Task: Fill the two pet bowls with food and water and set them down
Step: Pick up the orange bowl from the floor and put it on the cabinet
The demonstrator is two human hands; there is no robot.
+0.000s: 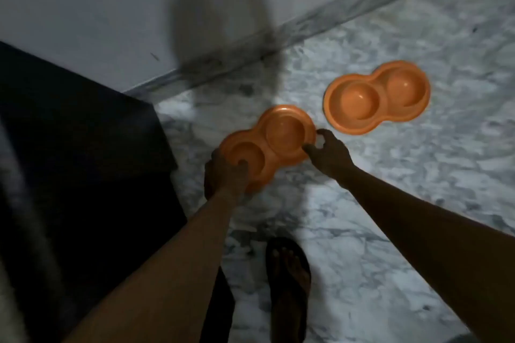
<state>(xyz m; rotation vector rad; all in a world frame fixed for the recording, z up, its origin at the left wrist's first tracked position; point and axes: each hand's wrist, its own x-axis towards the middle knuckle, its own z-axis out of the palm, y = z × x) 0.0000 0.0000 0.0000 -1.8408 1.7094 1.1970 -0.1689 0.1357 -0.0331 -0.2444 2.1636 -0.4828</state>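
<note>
Near orange double pet bowl [267, 145] sitting at frame centre over marble floor [390, 203], long axis running 8-to-2 o'clock, cups facing up. Left hand [225, 175] gripping its 8 o'clock end, thumb curling into lower cup, fingers wrapping rim. Right hand [327, 153] pinching rim at 2 o'clock end, fingers partly closed on edge. Both forearms reaching in from 6 o'clock. Second orange double pet bowl [376, 97] lying flat on floor at 2 o'clock, apart, same axis. Sandalled foot [288, 281] standing at 6 o'clock.

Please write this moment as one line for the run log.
left hand: grips near bowl | right hand: on its rim | far bowl: on floor, looks empty
</note>
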